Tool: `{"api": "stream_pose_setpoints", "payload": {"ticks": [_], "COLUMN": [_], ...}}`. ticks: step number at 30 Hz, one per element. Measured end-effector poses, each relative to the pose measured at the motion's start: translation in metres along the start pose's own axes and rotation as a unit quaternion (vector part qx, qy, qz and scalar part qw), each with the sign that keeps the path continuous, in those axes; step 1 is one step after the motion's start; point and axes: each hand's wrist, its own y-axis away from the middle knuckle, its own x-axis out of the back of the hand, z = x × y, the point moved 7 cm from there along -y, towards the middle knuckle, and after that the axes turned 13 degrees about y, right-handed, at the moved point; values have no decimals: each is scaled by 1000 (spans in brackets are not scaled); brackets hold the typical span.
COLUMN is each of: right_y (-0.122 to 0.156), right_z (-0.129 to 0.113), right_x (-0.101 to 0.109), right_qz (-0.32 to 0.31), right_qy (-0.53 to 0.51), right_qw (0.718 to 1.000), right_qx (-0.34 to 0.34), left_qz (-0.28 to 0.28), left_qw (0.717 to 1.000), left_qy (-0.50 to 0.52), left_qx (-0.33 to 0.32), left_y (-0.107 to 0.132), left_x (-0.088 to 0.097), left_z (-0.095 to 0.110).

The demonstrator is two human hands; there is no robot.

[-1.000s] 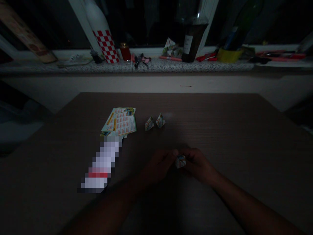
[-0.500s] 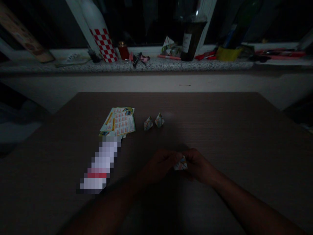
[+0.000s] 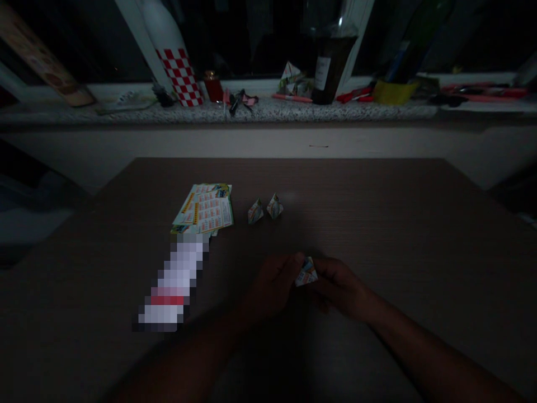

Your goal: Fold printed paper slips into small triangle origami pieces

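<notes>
A small folded piece of printed paper (image 3: 306,272) is between my two hands, above the near middle of the table. My left hand (image 3: 274,282) pinches its left side, thumb on top. My right hand (image 3: 342,285) has its fingers closed at the paper's right edge, partly in shadow. Beyond my hands, two small folded paper shapes, a left one (image 3: 255,211) and a right one (image 3: 274,206), stand side by side on the table. To their left lies a stack of printed paper sheets (image 3: 205,210).
A pixelated white and red item (image 3: 178,280) lies on the brown table (image 3: 377,212), just below the sheets. Behind the table, a stone windowsill (image 3: 268,112) carries a red-checked bottle (image 3: 182,78), a dark bottle (image 3: 325,73), a small jar (image 3: 213,87) and a yellow holder (image 3: 394,92).
The folded paper has turned between my fingers and shows more of its printed face. My left thumb has shifted slightly up and left. The things on the table stay put.
</notes>
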Motion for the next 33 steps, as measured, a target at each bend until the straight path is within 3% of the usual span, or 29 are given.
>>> {"api": "stream_pose_setpoints", "payload": {"ticks": [5, 10, 19, 22, 27, 33], "right_y": [4, 5, 9, 8, 8, 8], "right_z": [-14, -23, -9, -3, 4, 6], "right_x": [2, 7, 14, 18, 19, 13], "right_qz": [3, 50, 120, 126, 128, 127], "right_qy": [117, 227, 81, 35, 7, -31], "right_qw": [992, 968, 986, 990, 992, 991], "right_qx": [53, 88, 79, 56, 23, -14], "left_qz": [2, 22, -76, -111, -91, -102], "left_qw": [1000, 999, 994, 992, 996, 990], "left_qy": [-9, -18, -22, -1, -17, -72], "left_qx": [-9, -37, -76, -57, -11, -62], "left_y": [2, 1, 8, 10, 11, 13], "left_x": [-1, 2, -9, -12, -13, -19], "left_z": [5, 10, 15, 10, 5, 27]}}
